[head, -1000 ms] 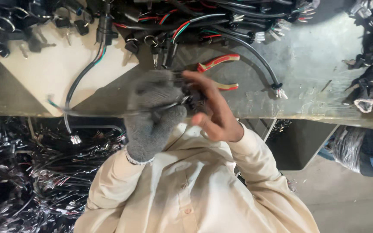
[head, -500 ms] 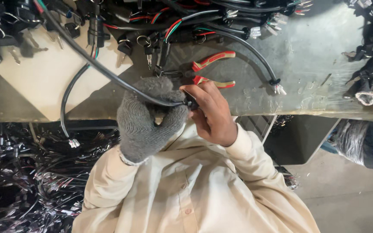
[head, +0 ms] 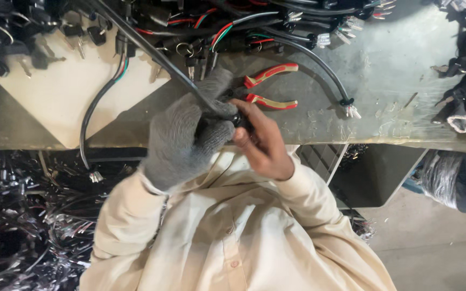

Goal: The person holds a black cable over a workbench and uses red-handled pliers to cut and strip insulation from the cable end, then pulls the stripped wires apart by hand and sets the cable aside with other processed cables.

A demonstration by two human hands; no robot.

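Since half a second ago I see the black cable (head: 152,51) pulled tauter, now running straight from the upper left of the frame down into the gloved left hand (head: 187,134), which is wrapped tight around it at centre. My bare right hand (head: 262,143) pinches a small dark part where the cable ends, but the glove hides what it is. Red-handled pliers (head: 269,86) lie just above on the grey bench (head: 395,81), jaws hidden behind my hands.
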